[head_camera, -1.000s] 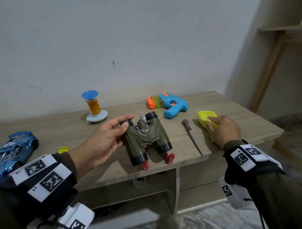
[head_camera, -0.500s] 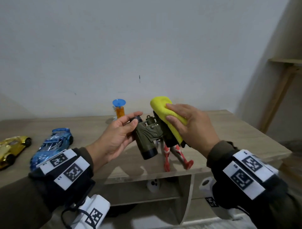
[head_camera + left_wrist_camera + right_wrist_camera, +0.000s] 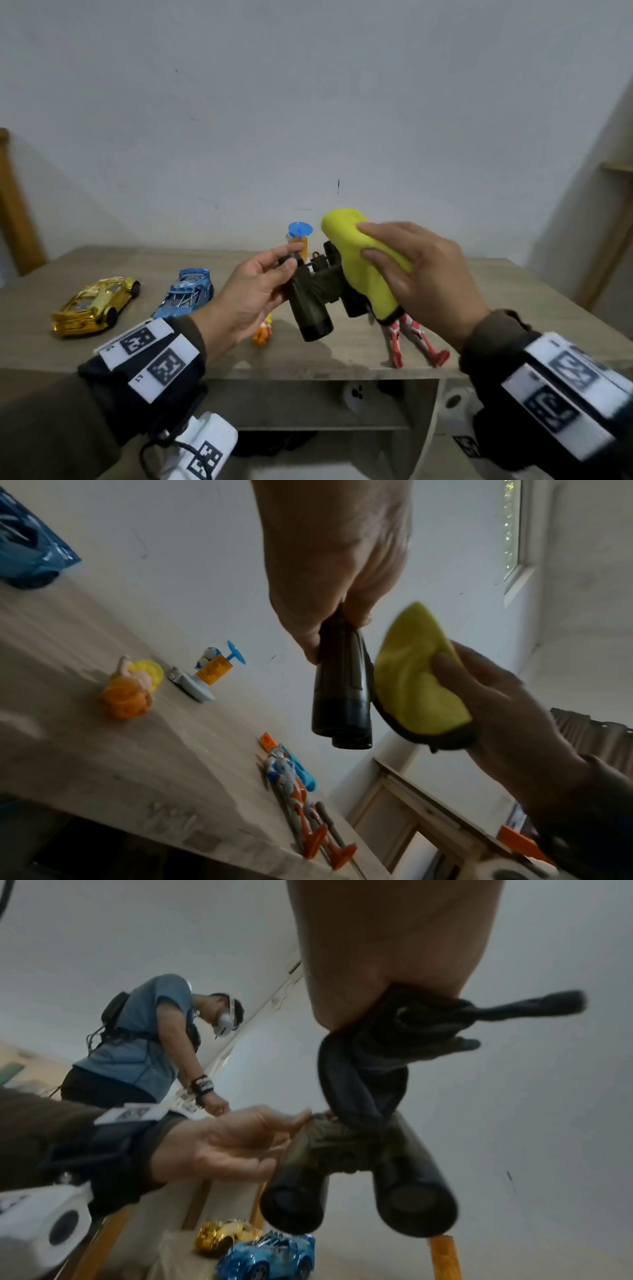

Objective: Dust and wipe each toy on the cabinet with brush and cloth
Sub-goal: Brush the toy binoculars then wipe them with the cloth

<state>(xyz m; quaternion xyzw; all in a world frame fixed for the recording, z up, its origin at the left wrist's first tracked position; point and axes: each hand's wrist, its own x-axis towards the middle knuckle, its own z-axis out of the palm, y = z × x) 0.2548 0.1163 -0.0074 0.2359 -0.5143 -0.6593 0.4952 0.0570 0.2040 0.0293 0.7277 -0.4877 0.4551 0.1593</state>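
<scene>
My left hand [image 3: 291, 255] grips the olive-green toy binoculars [image 3: 313, 298] by the left barrel and holds them in the air over the wooden cabinet [image 3: 102, 349]. My right hand [image 3: 366, 240] holds the yellow cloth [image 3: 356, 270] wrapped against the right barrel. The left wrist view shows the binoculars [image 3: 342, 696] end down with the cloth [image 3: 411, 685] beside them. In the right wrist view the cloth's dark underside [image 3: 359, 1069] hangs over the binoculars [image 3: 359, 1172]. The brush's thin handle [image 3: 330, 829] lies on the cabinet by the red figure.
On the cabinet stand a gold car [image 3: 94, 303], a blue car [image 3: 188, 291], a small orange figure [image 3: 263, 330], a red-and-white figure [image 3: 411, 339] and a blue-topped toy [image 3: 300, 233]. A blue water gun [image 3: 301, 772] lies further right. Another person [image 3: 143, 1042] stands nearby.
My right hand picked the yellow cloth off the cabinet and brought it onto the binoculars. My left hand raised the binoculars. The head view turned left, showing the gold car.
</scene>
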